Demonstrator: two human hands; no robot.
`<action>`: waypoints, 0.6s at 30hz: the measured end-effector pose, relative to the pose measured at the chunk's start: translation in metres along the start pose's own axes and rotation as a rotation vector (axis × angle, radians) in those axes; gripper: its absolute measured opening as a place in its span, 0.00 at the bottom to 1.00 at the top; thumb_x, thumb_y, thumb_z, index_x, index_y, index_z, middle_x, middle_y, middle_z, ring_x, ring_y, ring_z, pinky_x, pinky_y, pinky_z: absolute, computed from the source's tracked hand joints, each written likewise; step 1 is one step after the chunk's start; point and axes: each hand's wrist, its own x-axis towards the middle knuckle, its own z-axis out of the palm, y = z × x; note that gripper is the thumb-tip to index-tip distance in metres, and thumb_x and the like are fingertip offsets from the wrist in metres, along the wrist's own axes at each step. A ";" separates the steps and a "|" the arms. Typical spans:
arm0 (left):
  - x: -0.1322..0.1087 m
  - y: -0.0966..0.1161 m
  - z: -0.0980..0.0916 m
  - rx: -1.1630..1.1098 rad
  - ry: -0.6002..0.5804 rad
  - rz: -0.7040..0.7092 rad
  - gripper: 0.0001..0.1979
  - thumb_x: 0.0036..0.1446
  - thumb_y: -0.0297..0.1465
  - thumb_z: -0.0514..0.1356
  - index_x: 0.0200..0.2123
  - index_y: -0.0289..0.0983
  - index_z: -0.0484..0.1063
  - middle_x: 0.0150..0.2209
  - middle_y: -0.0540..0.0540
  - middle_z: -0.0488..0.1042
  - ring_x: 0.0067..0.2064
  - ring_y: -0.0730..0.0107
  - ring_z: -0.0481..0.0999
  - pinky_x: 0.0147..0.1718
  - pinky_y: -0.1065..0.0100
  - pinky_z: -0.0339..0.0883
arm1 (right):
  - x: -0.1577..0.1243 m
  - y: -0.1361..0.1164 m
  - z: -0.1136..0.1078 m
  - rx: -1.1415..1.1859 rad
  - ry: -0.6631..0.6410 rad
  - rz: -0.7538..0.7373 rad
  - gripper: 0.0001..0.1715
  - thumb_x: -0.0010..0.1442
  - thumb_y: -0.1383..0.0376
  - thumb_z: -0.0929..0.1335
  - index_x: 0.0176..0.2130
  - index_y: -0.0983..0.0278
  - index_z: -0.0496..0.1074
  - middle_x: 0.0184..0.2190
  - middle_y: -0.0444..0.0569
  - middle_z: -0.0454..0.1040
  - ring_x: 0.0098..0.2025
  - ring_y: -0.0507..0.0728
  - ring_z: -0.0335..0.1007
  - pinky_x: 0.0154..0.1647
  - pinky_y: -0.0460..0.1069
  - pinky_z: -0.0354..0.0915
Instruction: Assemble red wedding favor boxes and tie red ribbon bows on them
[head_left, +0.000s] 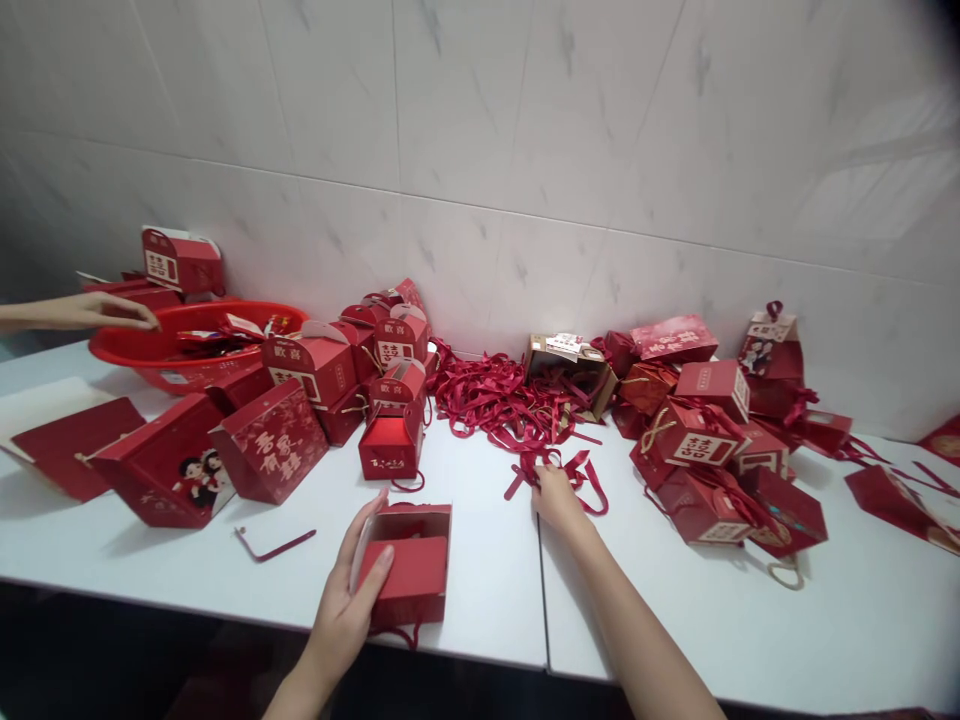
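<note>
My left hand (352,590) grips an open red gift box (411,580) at the table's front edge, thumb over its flap and fingers along the left side. A dark red cord hangs below that box. Farther right, my right hand (559,497) is closed on dark red ribbon (587,480), its fingertips partly hidden. Just behind it lies a tangled heap of red ribbons (499,395). A small red box with a handle top (394,440) stands beyond the box in my left hand.
At the left, another person's hand (124,310) reaches over a red plastic basin (169,375) holding small packets. Red boxes (274,440) stand nearby, with a loose strap (277,548) in front. More boxes (701,435) are piled at right. A tiled wall (480,200) rises behind.
</note>
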 end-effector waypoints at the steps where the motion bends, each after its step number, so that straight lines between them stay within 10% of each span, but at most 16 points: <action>1: 0.001 0.001 0.002 -0.001 -0.001 0.003 0.25 0.59 0.41 0.56 0.59 0.44 0.61 0.63 0.45 0.62 0.65 0.54 0.57 0.64 0.53 0.50 | -0.002 0.004 0.000 -0.006 -0.001 0.007 0.14 0.57 0.76 0.64 0.42 0.69 0.74 0.43 0.57 0.73 0.47 0.61 0.68 0.50 0.54 0.62; 9: 0.002 -0.002 0.020 0.021 -0.054 0.043 0.23 0.61 0.40 0.55 0.58 0.41 0.62 0.63 0.43 0.62 0.65 0.57 0.58 0.64 0.54 0.49 | -0.014 0.006 -0.005 0.006 0.173 0.097 0.24 0.56 0.71 0.66 0.53 0.70 0.69 0.62 0.64 0.56 0.64 0.73 0.47 0.61 0.64 0.50; 18: -0.009 0.002 0.038 -0.001 -0.137 0.035 0.24 0.61 0.38 0.54 0.60 0.41 0.60 0.63 0.42 0.61 0.65 0.56 0.58 0.62 0.56 0.54 | 0.008 0.004 -0.007 0.372 0.217 0.051 0.12 0.63 0.60 0.66 0.41 0.66 0.72 0.42 0.49 0.74 0.43 0.56 0.72 0.46 0.56 0.68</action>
